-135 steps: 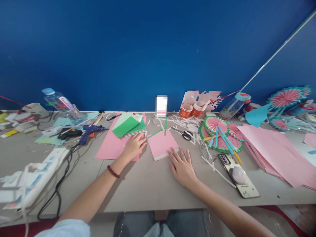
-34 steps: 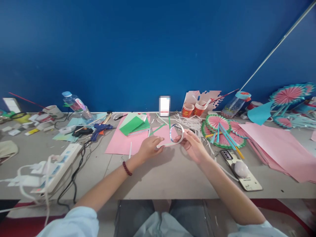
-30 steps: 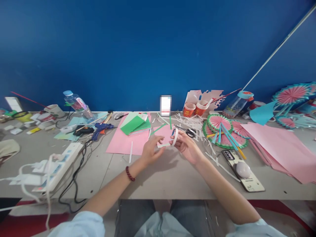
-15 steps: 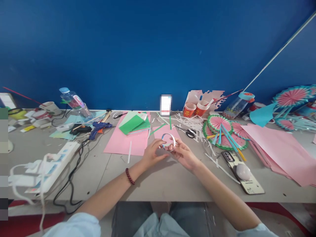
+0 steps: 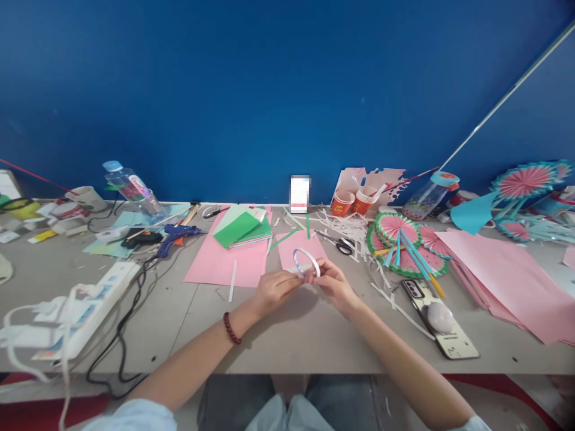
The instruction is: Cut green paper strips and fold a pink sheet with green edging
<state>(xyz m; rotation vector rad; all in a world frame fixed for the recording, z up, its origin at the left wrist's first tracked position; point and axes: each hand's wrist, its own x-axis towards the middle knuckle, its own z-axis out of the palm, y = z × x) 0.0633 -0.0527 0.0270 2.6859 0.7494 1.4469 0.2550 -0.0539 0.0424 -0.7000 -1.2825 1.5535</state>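
A thin white paper ring (image 5: 309,254) with bluish marks on its left side stands upright above the table. My right hand (image 5: 338,288) pinches its lower right edge between thumb and fingers. From the left, my left hand (image 5: 277,290) closes on the bottom of the ring, its fingertips meeting those of the right hand. The fingertips partly hide the ring's lower edge. Just beyond lies a small pink sheet (image 5: 287,242) with green paper strips (image 5: 308,226) near it.
Black-handled scissors (image 5: 344,245), paper cups (image 5: 342,203) and watermelon-patterned paper fans (image 5: 399,233) lie to the right, with a phone (image 5: 453,335). Green paper (image 5: 238,230) rests on pink paper (image 5: 197,269). At left are a glue gun (image 5: 173,238), power strip (image 5: 101,311) and bottle (image 5: 135,185).
My left hand's fingers, spread around the ring's left side before, have come together and moved down to its bottom edge. The ring has tilted slightly in my right hand's pinch.
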